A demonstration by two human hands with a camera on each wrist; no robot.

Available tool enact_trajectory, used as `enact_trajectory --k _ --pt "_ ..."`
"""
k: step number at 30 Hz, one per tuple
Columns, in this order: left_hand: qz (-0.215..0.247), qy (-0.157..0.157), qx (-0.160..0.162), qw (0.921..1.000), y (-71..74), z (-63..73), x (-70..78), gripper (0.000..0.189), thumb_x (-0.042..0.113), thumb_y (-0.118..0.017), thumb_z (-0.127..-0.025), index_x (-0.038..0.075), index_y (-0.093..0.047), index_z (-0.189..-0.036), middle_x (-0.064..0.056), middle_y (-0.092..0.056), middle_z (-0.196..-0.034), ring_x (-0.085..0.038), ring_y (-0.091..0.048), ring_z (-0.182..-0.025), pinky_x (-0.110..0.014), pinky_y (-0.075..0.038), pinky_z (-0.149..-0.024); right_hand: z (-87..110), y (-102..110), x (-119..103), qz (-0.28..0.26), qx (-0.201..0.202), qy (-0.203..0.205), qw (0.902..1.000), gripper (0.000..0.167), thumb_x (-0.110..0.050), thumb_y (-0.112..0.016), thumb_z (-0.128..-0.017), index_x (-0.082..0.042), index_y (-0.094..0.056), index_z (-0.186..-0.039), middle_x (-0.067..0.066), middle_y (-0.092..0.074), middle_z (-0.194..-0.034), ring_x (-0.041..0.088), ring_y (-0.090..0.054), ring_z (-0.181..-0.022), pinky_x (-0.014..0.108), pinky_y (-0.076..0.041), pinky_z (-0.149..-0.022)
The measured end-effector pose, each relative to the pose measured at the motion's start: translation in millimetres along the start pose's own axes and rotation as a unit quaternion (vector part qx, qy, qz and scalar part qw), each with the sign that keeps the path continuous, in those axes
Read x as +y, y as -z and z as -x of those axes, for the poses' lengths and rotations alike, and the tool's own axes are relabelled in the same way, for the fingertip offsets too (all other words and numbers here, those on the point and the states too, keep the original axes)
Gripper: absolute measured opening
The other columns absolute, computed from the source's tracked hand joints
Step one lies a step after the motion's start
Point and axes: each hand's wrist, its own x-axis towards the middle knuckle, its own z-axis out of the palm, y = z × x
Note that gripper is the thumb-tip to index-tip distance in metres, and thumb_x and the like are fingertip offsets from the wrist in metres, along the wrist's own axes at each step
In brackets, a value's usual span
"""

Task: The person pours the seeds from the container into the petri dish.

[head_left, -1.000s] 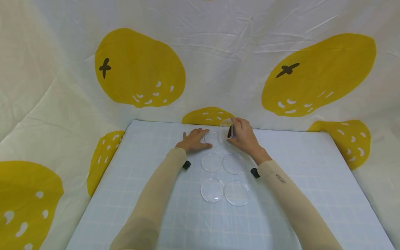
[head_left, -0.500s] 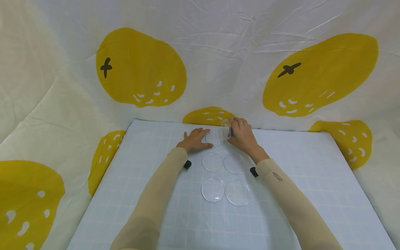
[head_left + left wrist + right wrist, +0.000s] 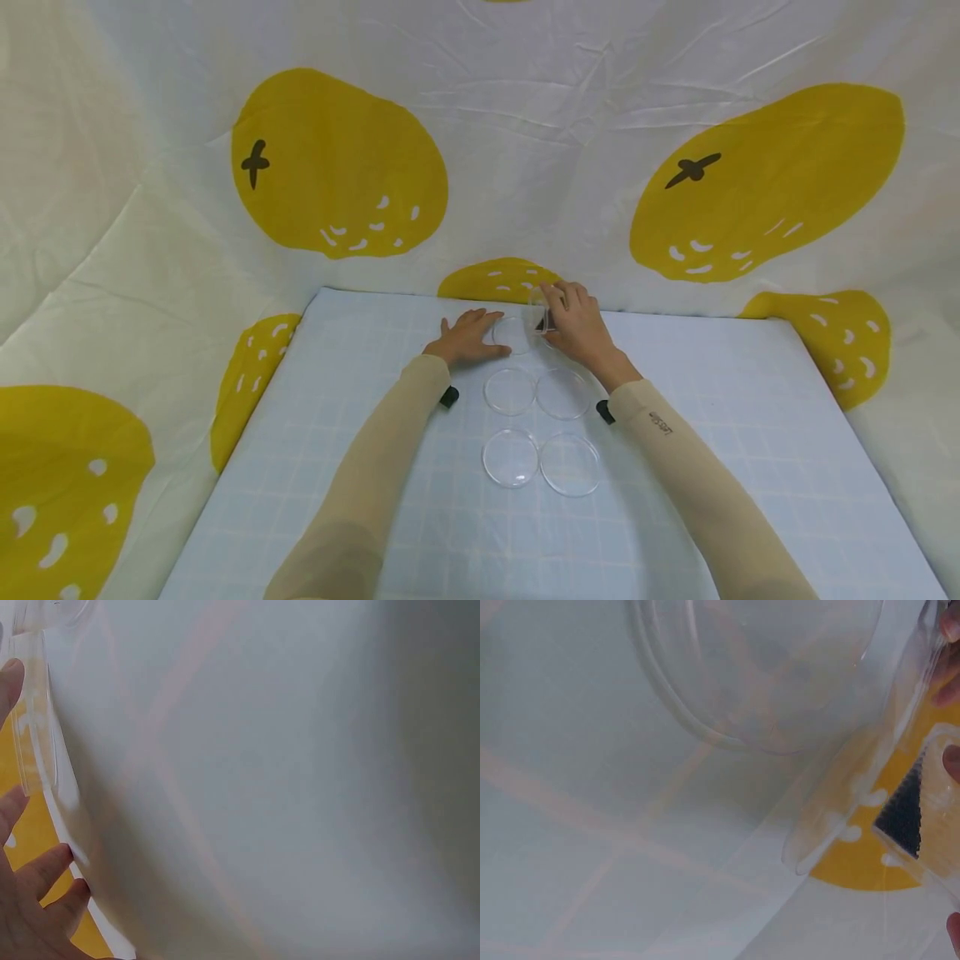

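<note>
My right hand (image 3: 579, 327) grips a clear plastic container (image 3: 537, 310), tilted on its side with its mouth to the left, over the far row of petri dishes. Dark granular material (image 3: 904, 814) lies along its lower side. My left hand (image 3: 463, 337) spreads its fingers at the left rim of the far-left petri dish (image 3: 513, 353), thumb and index fingertips at its edge. In the left wrist view this clear dish (image 3: 34, 742) lies between thumb and index. Another petri dish (image 3: 727, 735) shows near the container; in the head view the right hand partly hides it.
Nearer me lie two more rows of clear petri dishes, including a middle-left one (image 3: 510, 415), a middle-right one (image 3: 564, 418), a front-left one (image 3: 511, 487) and a front-right one (image 3: 570, 496). Behind the pale checked table (image 3: 360, 333) hangs a fruit-print cloth (image 3: 510, 167).
The right hand has shifted slightly left with the container. The dark material has moved toward the container's mouth. My left hand stays in place.
</note>
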Motion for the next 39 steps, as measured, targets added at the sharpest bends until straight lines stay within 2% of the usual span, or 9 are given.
enact_trajectory --k 23,39 --pt "0.000 -0.003 0.010 0.9999 -1.6 0.7 -0.3 0.088 0.075 -0.058 -0.085 0.034 -0.030 -0.158 -0.008 -0.024 -0.164 -0.028 -0.015 -0.150 -0.074 0.000 -0.109 -2.6 -5.5 -4.6 0.051 0.016 0.032 0.9980 0.095 -0.023 -0.089 -0.078 -0.006 -0.034 -0.153 0.026 -0.039 -0.143 0.045 -0.038 -0.129 0.057 -0.042 -0.095" --pt "-0.009 -0.001 0.012 0.9999 0.0 2.9 3.1 0.085 0.071 -0.058 -0.088 0.033 -0.029 -0.158 -0.009 -0.023 -0.164 -0.028 -0.014 -0.150 -0.074 -0.001 -0.109 -5.7 0.7 -9.0 0.048 0.030 0.045 0.9974 0.094 -0.022 -0.090 -0.076 -0.007 -0.037 -0.152 0.026 -0.041 -0.142 0.044 -0.039 -0.129 0.056 -0.043 -0.094"
